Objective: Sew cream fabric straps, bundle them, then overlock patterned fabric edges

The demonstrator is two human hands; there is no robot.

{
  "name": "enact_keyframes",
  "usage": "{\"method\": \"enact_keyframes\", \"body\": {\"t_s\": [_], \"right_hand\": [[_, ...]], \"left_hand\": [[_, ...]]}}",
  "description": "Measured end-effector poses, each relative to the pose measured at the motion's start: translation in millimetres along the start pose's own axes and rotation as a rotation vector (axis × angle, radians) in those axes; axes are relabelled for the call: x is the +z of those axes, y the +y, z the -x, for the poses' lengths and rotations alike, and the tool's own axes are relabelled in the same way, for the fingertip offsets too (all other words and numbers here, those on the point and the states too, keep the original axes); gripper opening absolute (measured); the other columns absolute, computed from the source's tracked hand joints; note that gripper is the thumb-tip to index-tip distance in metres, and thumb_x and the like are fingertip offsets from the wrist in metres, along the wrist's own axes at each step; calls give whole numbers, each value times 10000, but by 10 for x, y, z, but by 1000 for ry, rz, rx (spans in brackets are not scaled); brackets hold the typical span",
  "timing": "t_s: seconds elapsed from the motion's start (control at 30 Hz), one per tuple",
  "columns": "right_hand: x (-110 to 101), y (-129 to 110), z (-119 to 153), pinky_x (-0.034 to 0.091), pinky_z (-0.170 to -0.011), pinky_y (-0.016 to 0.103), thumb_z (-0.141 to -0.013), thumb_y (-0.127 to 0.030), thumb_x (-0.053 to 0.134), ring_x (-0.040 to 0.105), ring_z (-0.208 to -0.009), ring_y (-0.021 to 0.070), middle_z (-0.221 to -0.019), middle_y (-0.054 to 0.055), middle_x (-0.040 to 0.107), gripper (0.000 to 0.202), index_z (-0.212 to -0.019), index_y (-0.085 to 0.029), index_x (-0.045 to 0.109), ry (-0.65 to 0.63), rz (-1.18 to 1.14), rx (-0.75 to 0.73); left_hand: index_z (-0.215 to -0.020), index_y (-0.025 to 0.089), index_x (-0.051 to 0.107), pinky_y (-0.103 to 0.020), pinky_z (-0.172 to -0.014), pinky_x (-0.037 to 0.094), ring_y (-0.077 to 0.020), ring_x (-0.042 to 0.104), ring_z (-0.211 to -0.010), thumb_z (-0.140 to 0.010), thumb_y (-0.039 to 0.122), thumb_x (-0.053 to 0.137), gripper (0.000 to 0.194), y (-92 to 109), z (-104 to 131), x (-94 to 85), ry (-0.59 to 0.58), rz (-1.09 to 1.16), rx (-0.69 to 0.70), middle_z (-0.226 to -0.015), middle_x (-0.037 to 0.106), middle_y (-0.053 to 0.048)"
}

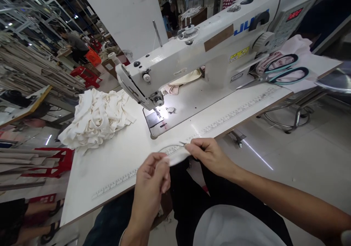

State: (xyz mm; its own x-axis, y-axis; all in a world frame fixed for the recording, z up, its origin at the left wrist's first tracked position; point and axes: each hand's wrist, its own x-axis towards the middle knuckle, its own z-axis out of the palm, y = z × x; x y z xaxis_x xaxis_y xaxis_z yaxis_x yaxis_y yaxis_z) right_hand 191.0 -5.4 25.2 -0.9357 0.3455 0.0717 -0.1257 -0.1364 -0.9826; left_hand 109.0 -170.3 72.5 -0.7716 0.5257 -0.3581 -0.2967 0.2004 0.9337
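Observation:
A short white fabric strip (178, 158) is stretched between my two hands above the front edge of the sewing table. My left hand (150, 180) pinches one end between thumb and fingers. At the other end, my right hand (210, 155) is closed in a pinch. A thin, dark pointed tip (182, 142) shows at the right fingertips; its kind is unclear. Behind the strip, a thin curved line runs between the hands. Beyond them stands a white sewing machine (192, 52), its lamp lighting the needle plate (155, 118).
A heap of cream fabric strips (97, 118) lies left on the table (117, 158). Scissors with teal-and-black handles (287, 74) rest at the right beside pale pink fabric (297, 46). A printed ruler (236, 110) runs along the front edge. Another person's feet (51, 220) show lower left.

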Motion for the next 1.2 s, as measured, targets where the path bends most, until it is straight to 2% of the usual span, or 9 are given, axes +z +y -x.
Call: {"method": "enact_keyframes", "body": {"t_s": [0.1, 0.23, 0.37, 0.47, 0.7, 0.8, 0.97, 1.1, 1.2], "right_hand": [[168, 1, 66, 323, -534, 223, -768, -361, 751, 391, -578, 90, -634, -45, 465, 250, -730, -177, 585, 31, -139, -50], [604, 41, 170, 309, -523, 219, -628, -300, 859, 367, -548, 85, -597, -79, 450, 458, -1025, -195, 656, -120, -226, 71], [946, 173, 145, 316, -570, 232, -758, -284, 737, 378, -581, 91, -594, -60, 437, 148, -801, -162, 667, -139, -196, 85], [987, 303, 108, 335, -609, 242, -836, -332, 650, 419, -632, 108, -626, -32, 474, 267, -649, -151, 588, -114, -211, 93], [826, 375, 144, 376, -666, 251, -886, -377, 603, 514, -685, 138, -663, -9, 574, 290, -707, -153, 642, -270, -58, 51], [678, 336, 71, 343, -618, 251, -917, -430, 546, 465, -641, 127, -623, -20, 504, 376, -659, -158, 577, -206, 49, 16], [402, 265, -157, 331, -606, 272, -911, -419, 515, 462, -644, 142, -672, -10, 516, 311, -750, -167, 600, -122, 282, 83], [291, 198, -247, 348, -601, 285, -899, -388, 487, 521, -673, 169, -740, 26, 603, 291, -827, -160, 653, -58, 415, 171], [260, 166, -270, 364, -618, 287, -892, -367, 492, 540, -698, 174, -775, 37, 636, 277, -842, -157, 666, -29, 438, 190]], "left_hand": [[-920, 225, 523, -180, -398, 409, -71, 491, -415, -852, 277, 650, 154, 177, -7, -27, 62, 274, 88, -682, 624, 42], [-921, 185, 541, -239, -586, 589, -108, 656, -624, -852, 157, 627, 114, 384, 1, -26, 247, 479, 243, -914, 696, -12], [-946, 173, 587, -252, -709, 617, -107, 704, -728, -912, 76, 484, 146, 490, 7, -78, 414, 623, 270, -967, 721, -22], [-1000, 203, 610, -218, -742, 605, -88, 710, -750, -926, 40, 413, 267, 552, 16, -213, 508, 692, 329, -931, 734, -1], [-999, 237, 582, -254, -854, 575, -95, 709, -830, -900, 26, 409, 289, 628, -46, -583, 576, 665, 562, -901, 727, 20], [-1024, 247, 542, -321, -913, 553, -124, 697, -914, -878, 72, 465, 240, 543, -242, -763, 564, 520, 612, -966, 708, 13], [-1166, 225, 516, -426, -873, 520, -207, 648, -895, -858, 268, 558, 314, 205, -559, -884, 614, -429, 415, -961, 645, -63], [-843, 187, 640, -540, -998, 369, -291, 537, -966, -789, 376, 634, 197, -116, -482, -677, 660, -697, 428, -931, 547, -87], [-731, 203, 656, -514, -956, 381, -302, 510, -959, -779, 439, 642, 242, -305, -384, -429, 557, -807, 433, -894, 547, -80]]}}
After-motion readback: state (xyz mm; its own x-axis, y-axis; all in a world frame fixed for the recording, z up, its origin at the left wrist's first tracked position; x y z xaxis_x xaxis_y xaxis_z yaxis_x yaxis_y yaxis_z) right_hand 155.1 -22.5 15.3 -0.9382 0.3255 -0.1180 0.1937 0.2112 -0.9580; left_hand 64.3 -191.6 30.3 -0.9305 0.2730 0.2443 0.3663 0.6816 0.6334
